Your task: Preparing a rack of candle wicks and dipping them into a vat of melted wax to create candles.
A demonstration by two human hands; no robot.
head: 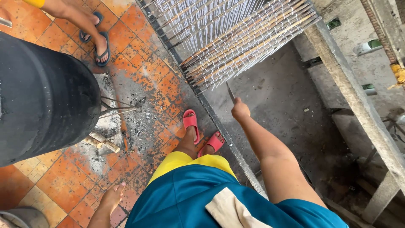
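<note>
A: Right hand (240, 109)?
B: Fist closed round a thin metal blade (230, 92); the tip points up at the lower edge of the rack of white-wound sticks (236, 42), just short of it

A: Left hand (113, 198)?
B: Hangs low by the hip, fingers loose and extended, holding nothing, above the orange tile floor (55, 177)

A: Containers?
B: 1 large black drum (42, 97) at left, over ash and firewood (103, 141); contents not visible

A: Others?
B: 2 feet in blue sandals (98, 40), top left
</note>
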